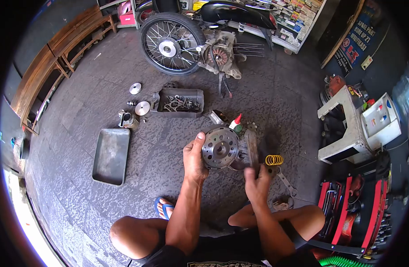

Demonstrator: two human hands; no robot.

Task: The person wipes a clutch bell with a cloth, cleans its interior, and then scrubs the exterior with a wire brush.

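Note:
My left hand (pixel 194 159) grips a round metal flywheel (pixel 220 148) by its left edge, thumb on the rim. The holed face and central hub of the disc are turned up toward me. In my right hand (pixel 258 184) is a wooden-backed wire brush (pixel 251 149), upright, its bristles facing the flywheel's right edge. Behind the brush stands a white bottle with a red nozzle (pixel 236 122). To the right of my right hand, a yellow coil spring (pixel 274 160) and a wrench (pixel 286 182) lie on the floor.
Ahead sits a dark tray of bolts and small parts (pixel 180 113), with metal discs (pixel 142 108) and a cylinder-like part (pixel 128 120) beside it. A shallow pan (pixel 111 156) lies left. Beyond is a motorcycle wheel with an exposed engine (pixel 219 55). A red tool rack (pixel 376 213) stands right.

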